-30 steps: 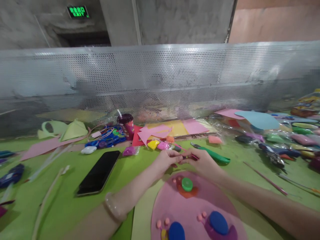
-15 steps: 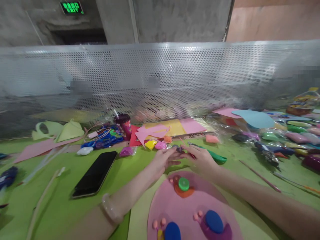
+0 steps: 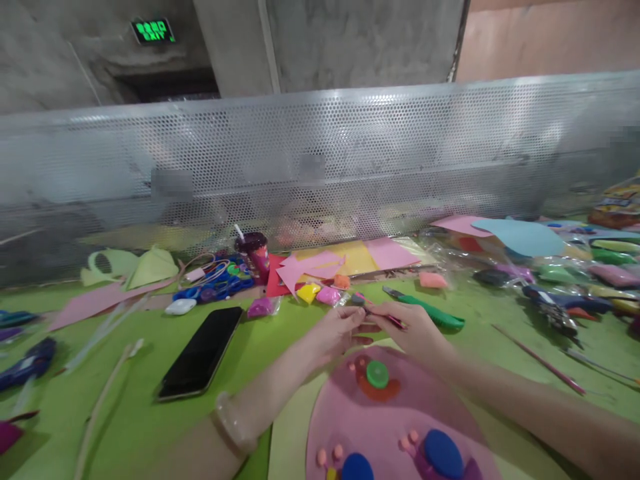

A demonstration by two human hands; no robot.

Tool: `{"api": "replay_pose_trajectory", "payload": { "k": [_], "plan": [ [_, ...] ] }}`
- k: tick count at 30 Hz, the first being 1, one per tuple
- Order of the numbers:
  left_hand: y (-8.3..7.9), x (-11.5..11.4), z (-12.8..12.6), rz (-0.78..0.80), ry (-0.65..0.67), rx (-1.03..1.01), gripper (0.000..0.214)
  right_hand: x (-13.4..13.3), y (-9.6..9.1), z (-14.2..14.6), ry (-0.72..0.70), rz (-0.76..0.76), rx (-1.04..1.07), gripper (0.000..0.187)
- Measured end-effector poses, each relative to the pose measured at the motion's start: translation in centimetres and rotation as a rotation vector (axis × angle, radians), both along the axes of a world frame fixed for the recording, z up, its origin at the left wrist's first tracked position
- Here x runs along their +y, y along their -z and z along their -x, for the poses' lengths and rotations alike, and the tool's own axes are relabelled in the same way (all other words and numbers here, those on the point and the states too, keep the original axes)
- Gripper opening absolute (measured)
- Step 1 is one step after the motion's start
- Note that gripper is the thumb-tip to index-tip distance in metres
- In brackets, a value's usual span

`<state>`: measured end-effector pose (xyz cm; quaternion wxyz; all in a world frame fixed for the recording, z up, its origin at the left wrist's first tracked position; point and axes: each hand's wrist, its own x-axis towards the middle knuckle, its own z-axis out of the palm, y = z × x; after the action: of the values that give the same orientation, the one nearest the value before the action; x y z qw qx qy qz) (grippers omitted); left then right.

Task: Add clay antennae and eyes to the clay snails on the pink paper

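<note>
My left hand (image 3: 345, 331) and my right hand (image 3: 411, 328) meet fingertip to fingertip above the far edge of a pink rounded paper (image 3: 395, 427). Between the right fingers runs a thin pinkish-red stick (image 3: 396, 321). A small dark grey piece (image 3: 358, 300) shows at the pinched fingertips of my left hand; its kind is unclear. On the pink paper sit snail-like clay figures with a green bottle cap (image 3: 377, 374) and blue bottle caps (image 3: 443, 453), each with small pink balls beside it. The lower figures are cut off by the frame.
A black phone (image 3: 201, 353) lies left of my forearm. Beyond my hands are a green utility knife (image 3: 435, 312), clay packets (image 3: 309, 292), paper scraps (image 3: 355, 260) and a lidded cup (image 3: 254, 257). A perforated metal screen (image 3: 320, 160) stands behind.
The view has shifted slightly, so the whole table sits a little further right and lower. The fingers have moved a little around the small piece, and the pinkish-red stick shows more clearly.
</note>
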<state>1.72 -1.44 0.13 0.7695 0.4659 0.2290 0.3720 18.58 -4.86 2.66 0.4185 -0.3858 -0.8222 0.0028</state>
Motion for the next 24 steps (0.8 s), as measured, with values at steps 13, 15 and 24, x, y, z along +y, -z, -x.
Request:
{"api": "replay_pose_trajectory", "payload": {
  "k": [13,15,24],
  "plan": [
    [0.3,1.1,0.4,-0.085,-0.066,0.172,0.038,1.1,1.5,-1.2,-0.015,-0.113,-0.221,0.032],
    [0.3,1.1,0.4,-0.114,-0.052,0.2,0.039,1.1,1.3,-1.2,-0.06,-0.083,-0.269,0.032],
    [0.1,0.1,0.2,-0.156,-0.103,0.159,0.039,0.3,0.2,-0.2,-0.016,0.059,-0.084,0.019]
  ]
}}
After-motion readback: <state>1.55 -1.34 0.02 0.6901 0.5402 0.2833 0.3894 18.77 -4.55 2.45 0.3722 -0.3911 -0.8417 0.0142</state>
